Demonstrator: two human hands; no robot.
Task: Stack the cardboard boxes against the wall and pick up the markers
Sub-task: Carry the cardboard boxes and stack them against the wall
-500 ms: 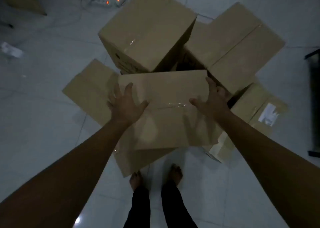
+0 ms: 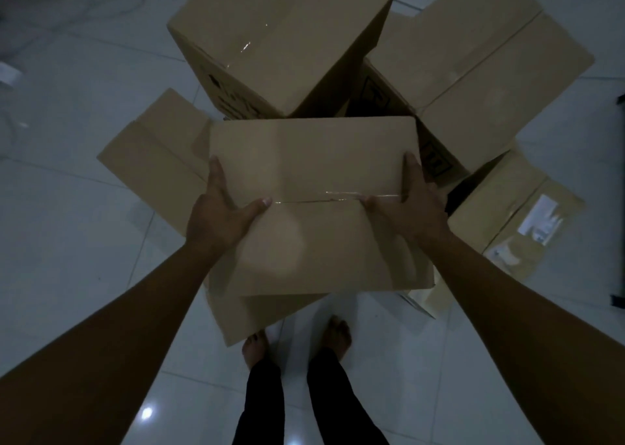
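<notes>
A pale, glossy tiled floor [image 2: 84,241] is seen from above in dim light, with a reflected spot of light near the lower left. On it a cluster of plain brown cardboard boxes is gathered. All are closed, so their contents cannot be told.

The largest, a tall box [image 2: 280,35] with a seam of shiny clear tape along its top and dark print on its near side, is placed at the top centre. A broad box [image 2: 480,72] with a taped seam is set just to its right, dark print showing on its shadowed side. A long flat box [image 2: 159,153] is laid at the left, partly hidden beneath the held box. A labelled box [image 2: 517,221], bearing a white sticker, is found at the right.

The held box [image 2: 314,208], rectangular and matt, with a centre seam under glossy tape, is gripped at its two sides in front of the person. The left hand [image 2: 220,214] is clasped on its left edge, thumb laid across the top; the right hand [image 2: 412,208] is clasped likewise on its right edge.

Bare feet [image 2: 257,346] and dark trouser legs are seen below. Markers cannot be made out.
</notes>
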